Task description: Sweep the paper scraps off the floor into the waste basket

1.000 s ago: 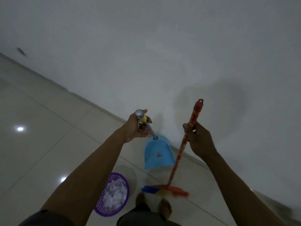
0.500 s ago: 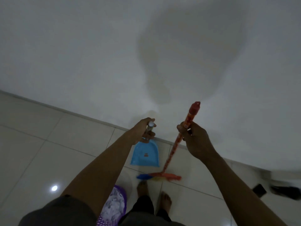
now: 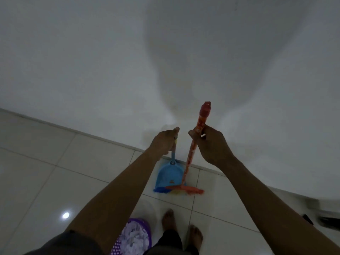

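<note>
Left grip curled round blue dustpan handle, right grip wrapped round red broom stick, broom head at dustpan mouth on floor by wall, paper scraps inside purple waste basket beside bare feet

Light blue dustpan, small red mark near its lip, yellow band on its blue handle. Orange-red broom with a pale speckled print on the stick (too blurred to read), dark red cap, red-orange broom head with blue and yellow bristles. Purple waste basket, white dots. White paper scraps. Off-white glossy floor tiles, grey grout. Plain grey-white wall.
</note>
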